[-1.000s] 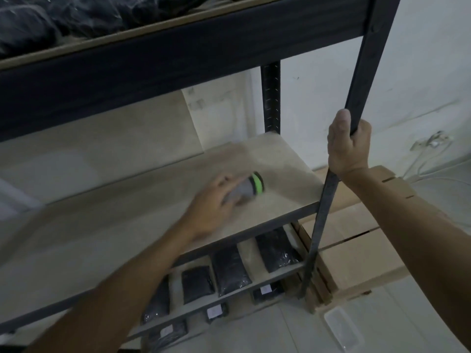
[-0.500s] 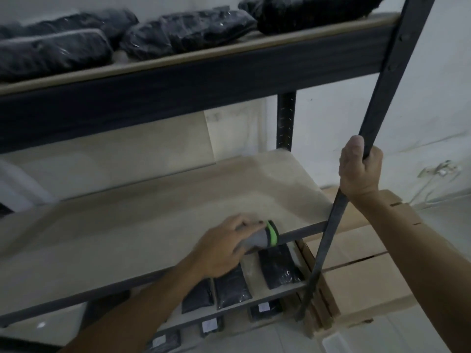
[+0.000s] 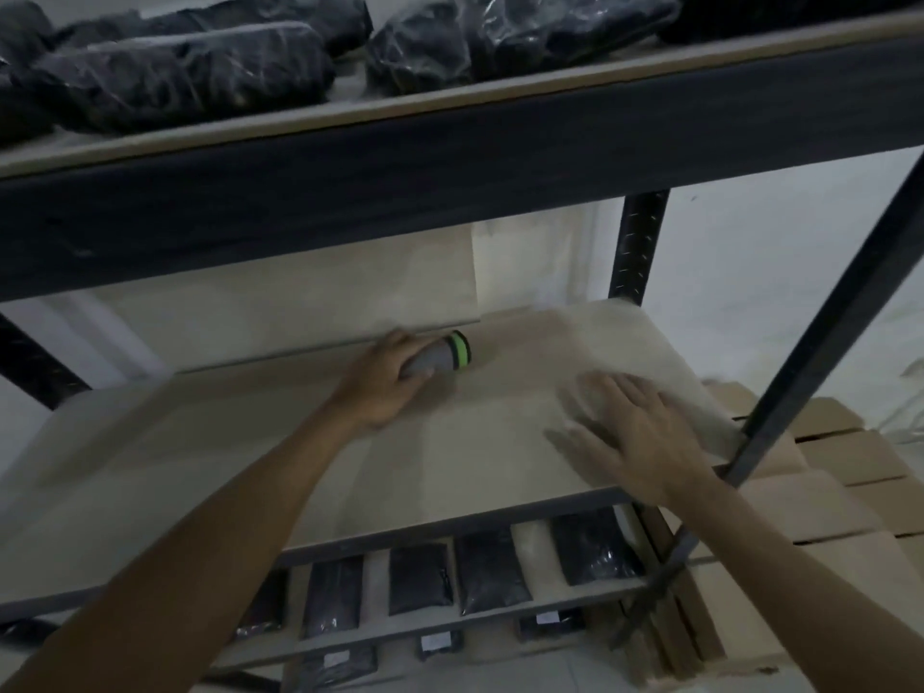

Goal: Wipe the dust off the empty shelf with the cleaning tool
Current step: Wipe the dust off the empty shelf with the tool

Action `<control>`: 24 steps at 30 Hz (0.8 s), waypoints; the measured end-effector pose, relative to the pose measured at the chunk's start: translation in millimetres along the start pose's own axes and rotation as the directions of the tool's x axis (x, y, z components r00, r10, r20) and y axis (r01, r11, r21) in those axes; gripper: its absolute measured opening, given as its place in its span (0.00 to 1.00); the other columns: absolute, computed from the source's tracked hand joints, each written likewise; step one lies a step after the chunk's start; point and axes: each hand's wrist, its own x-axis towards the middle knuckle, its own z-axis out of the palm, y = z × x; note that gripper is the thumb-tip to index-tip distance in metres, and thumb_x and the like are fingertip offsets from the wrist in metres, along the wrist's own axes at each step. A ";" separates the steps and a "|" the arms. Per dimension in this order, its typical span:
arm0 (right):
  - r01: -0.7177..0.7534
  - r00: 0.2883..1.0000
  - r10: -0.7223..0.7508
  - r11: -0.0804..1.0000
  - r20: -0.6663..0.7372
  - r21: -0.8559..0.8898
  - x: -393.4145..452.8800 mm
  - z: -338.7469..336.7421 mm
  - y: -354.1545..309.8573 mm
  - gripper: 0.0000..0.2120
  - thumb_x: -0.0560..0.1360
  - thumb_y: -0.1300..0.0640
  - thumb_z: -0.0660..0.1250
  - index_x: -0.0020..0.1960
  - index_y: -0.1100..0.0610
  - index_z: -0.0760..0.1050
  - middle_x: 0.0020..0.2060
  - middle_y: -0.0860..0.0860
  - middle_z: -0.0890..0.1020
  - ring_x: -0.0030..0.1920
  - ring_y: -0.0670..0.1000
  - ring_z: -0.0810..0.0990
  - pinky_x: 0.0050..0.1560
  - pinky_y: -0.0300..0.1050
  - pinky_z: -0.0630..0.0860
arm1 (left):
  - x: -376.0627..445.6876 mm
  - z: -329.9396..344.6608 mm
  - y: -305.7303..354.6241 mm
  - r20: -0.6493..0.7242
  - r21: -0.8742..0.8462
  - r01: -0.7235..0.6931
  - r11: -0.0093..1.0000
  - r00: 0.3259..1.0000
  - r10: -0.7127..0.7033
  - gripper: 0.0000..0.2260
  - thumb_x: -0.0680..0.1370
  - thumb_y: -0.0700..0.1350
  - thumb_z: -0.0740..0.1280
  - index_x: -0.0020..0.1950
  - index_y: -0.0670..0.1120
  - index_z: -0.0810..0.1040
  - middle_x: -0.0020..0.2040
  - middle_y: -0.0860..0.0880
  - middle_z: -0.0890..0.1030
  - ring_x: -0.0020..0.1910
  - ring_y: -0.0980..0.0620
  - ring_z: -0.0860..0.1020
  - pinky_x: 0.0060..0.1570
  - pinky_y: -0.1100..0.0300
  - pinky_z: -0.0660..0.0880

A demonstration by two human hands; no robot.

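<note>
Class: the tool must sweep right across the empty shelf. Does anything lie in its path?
Yes. The right hand lies flat on the shelf, right of the cleaning tool in the left hand. Otherwise nothing visible.

Two bare forearms, no sleeves in view, left hand (image 3: 385,387) and right hand (image 3: 635,432) ungloved, no rings or watch visible
</note>
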 end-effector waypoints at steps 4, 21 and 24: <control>0.031 0.970 0.008 0.986 0.241 -0.161 26.6 20.9 6.7 0.40 0.74 0.23 0.46 0.80 0.42 0.51 0.81 0.44 0.53 0.81 0.49 0.48 0.80 0.53 0.50 | 52.7 -0.1 -36.4 -0.004 0.057 0.046 0.997 0.999 -0.046 0.25 0.77 0.51 0.65 0.74 0.48 0.73 0.58 0.41 0.77 0.58 0.41 0.78 0.58 0.54 0.74; 0.037 0.970 0.018 0.975 0.243 -0.218 29.3 30.6 6.9 0.39 0.75 0.24 0.35 0.81 0.41 0.42 0.82 0.46 0.46 0.82 0.50 0.43 0.80 0.57 0.46 | -74.6 29.6 41.4 0.165 0.009 -0.287 0.958 0.945 0.282 0.24 0.80 0.51 0.59 0.77 0.55 0.67 0.61 0.48 0.75 0.56 0.50 0.75 0.51 0.55 0.77; 0.036 0.972 0.013 0.978 0.235 -0.203 28.8 30.3 6.6 0.39 0.75 0.25 0.37 0.81 0.41 0.43 0.82 0.46 0.47 0.82 0.50 0.44 0.80 0.57 0.47 | -71.5 12.8 41.2 0.216 -0.041 -0.296 0.954 0.930 0.297 0.22 0.82 0.48 0.63 0.77 0.54 0.68 0.58 0.50 0.74 0.53 0.52 0.74 0.51 0.60 0.74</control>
